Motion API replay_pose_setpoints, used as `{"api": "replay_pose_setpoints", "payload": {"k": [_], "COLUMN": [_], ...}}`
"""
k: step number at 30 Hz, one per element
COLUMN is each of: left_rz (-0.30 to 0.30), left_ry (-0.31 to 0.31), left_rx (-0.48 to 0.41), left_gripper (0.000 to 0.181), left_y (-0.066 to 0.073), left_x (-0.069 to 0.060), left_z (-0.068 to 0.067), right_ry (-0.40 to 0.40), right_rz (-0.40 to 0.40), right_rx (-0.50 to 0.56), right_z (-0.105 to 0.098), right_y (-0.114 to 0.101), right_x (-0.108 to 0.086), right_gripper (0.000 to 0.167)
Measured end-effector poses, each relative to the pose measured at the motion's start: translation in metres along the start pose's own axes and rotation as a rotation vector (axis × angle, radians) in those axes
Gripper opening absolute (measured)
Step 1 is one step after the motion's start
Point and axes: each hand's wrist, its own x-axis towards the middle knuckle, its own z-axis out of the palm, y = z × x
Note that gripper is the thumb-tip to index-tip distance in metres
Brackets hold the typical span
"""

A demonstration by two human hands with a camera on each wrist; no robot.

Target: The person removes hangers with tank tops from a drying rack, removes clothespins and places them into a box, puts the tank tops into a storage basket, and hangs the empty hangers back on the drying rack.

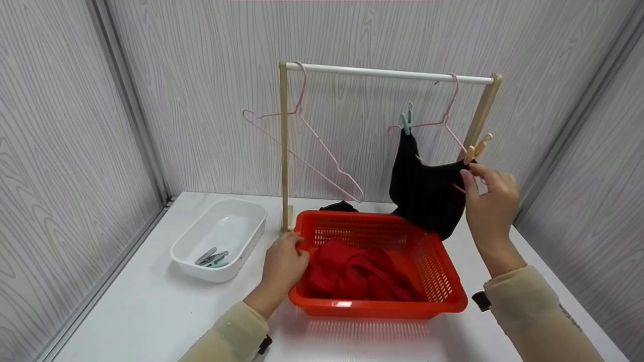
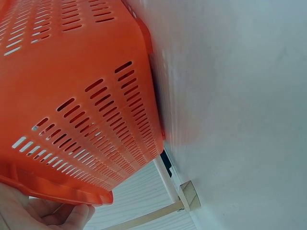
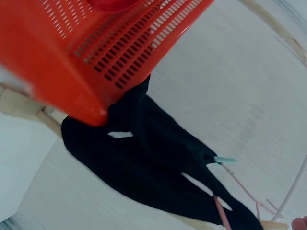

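My left hand (image 1: 286, 259) grips the left rim of a red-orange plastic basket (image 1: 382, 307); in the left wrist view its curled fingers (image 2: 72, 215) show at the rim. Inside the basket lies a crumpled red cloth (image 1: 352, 271). A black garment (image 1: 432, 191) hangs from the right pink hanger (image 1: 427, 124), with a light blue clothespin (image 1: 406, 120) at its left corner and a yellow-orange clothespin (image 1: 475, 150) at its right. Just below that second clothespin, my right hand (image 1: 493, 201) pinches the garment between thumb and fingers. Its lower part hangs behind and against the basket's right side.
A rack with a white bar (image 1: 372, 72) and wooden posts stands behind the basket. From its left end hangs a bare pink hanger (image 1: 327, 146). At left, a white tub (image 1: 183, 254) holds several clothespins (image 1: 214, 257). Some black fabric (image 1: 340, 206) shows behind the basket.
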Motion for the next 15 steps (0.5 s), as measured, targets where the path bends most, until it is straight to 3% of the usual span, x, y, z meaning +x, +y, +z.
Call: {"api": "replay_pose_setpoints", "payload": {"k": [15], "left_rz": [-0.002], "left_ry": [-0.003], "left_rx": [0.000], "left_gripper": [0.026], "left_y": [0.003], "left_x": [-0.001], "left_z": [-0.002], "right_ry": [-0.091], "right_rz": [0.110], "right_rx": [-0.199], "right_z": [-0.007], "right_y": [0.026], "right_x": [-0.001], "right_gripper": [0.024]}}
